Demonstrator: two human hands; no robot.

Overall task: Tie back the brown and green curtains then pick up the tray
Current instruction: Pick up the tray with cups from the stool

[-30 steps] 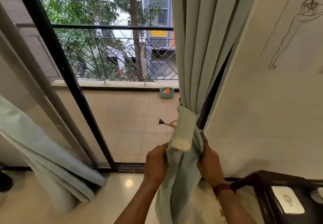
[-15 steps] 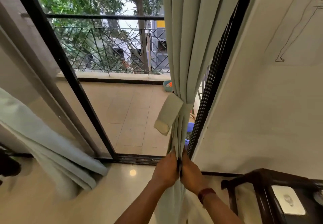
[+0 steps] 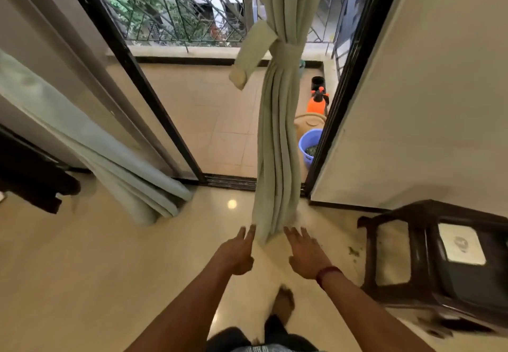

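Note:
A pale green curtain point(image 3: 277, 142) hangs bundled in the doorway, bound high up by a matching tie-back band point(image 3: 286, 49) whose loose end point(image 3: 251, 54) sticks out to the left. My left hand point(image 3: 237, 252) and my right hand point(image 3: 303, 255) are stretched out with straight fingers on either side of the curtain's bottom hem, just below it and holding nothing. A second pale curtain point(image 3: 90, 148) slants down at the left, loose, its foot bunched on the floor. No tray is plainly in sight.
A dark wooden side table point(image 3: 428, 266) with a white-topped item point(image 3: 460, 244) stands at the right by the wall. On the balcony are a blue bucket point(image 3: 310, 145), an orange spray bottle point(image 3: 317, 102) and a railing. Dark furniture point(image 3: 30, 175) sits at the left.
Both hands slid down the bundled curtain from the tie-back to the hem and let go, fingers now spread. The camera has tipped downward.

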